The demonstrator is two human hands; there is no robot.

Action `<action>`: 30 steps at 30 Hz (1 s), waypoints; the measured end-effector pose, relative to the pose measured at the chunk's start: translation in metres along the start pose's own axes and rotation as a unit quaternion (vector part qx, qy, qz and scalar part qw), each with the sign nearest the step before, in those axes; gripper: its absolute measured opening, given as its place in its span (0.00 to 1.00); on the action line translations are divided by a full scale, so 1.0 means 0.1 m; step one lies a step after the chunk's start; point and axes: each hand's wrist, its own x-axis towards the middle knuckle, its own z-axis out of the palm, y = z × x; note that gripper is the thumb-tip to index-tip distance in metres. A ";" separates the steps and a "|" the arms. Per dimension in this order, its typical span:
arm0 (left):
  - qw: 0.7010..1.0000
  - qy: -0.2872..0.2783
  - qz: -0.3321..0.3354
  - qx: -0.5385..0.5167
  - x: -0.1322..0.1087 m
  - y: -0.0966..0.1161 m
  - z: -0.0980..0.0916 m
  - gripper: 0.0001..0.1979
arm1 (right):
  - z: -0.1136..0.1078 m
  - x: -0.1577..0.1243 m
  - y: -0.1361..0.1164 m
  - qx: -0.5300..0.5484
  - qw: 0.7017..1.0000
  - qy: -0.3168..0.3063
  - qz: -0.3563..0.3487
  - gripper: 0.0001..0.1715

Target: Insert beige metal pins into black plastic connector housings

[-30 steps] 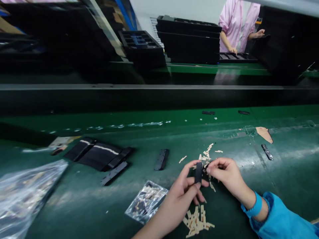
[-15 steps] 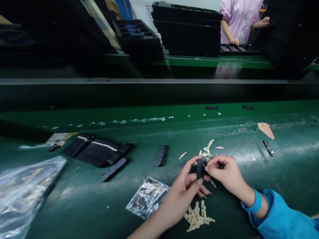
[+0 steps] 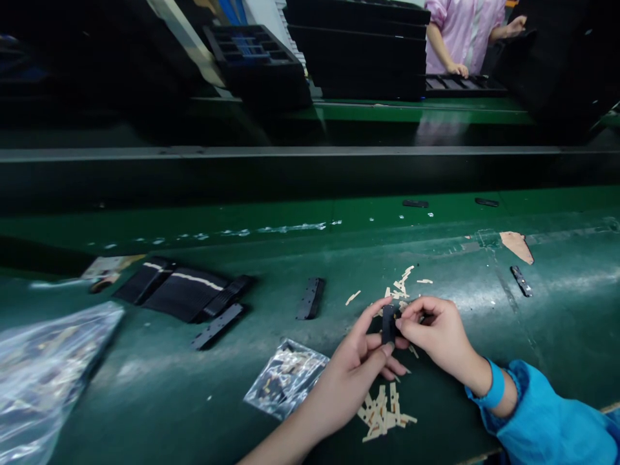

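Observation:
My left hand (image 3: 358,365) holds a small black plastic strip-like part (image 3: 388,324) upright between thumb and fingers. My right hand (image 3: 433,326) is closed in a pinch at the right edge of that part; whatever its fingertips grip is hidden. Under and beyond the hands lie small cream-coloured slips (image 3: 400,284). Closer to me is a heap of similar slips (image 3: 382,413), some with brownish marks. A clear plastic bag (image 3: 285,378) of small pieces lies just left of my left forearm.
Similar black parts lie at the left (image 3: 217,327), the middle (image 3: 310,298) and the right (image 3: 521,281) of the green table. Stacked black parts (image 3: 184,290) and a large clear bag (image 3: 53,368) are on the left. Across the bench, a person in pink (image 3: 465,35) stands by black trays (image 3: 358,51).
The whole view has shifted slightly. Both hands stay at the black part, and my right fingertips sit a little closer against its edge.

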 end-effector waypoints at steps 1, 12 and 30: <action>1.000 0.000 0.002 0.002 0.00 0.00 0.00 0.38 | 0.00 0.00 0.00 0.002 1.000 -0.002 0.001 0.05; 1.000 -0.007 -0.001 0.013 -0.01 0.01 0.02 0.35 | 0.02 -0.02 -0.02 -0.009 1.000 0.008 0.016 0.06; 1.000 -0.013 -0.003 0.024 -0.03 0.04 0.02 0.35 | 0.02 -0.03 -0.05 0.008 1.000 0.000 0.024 0.06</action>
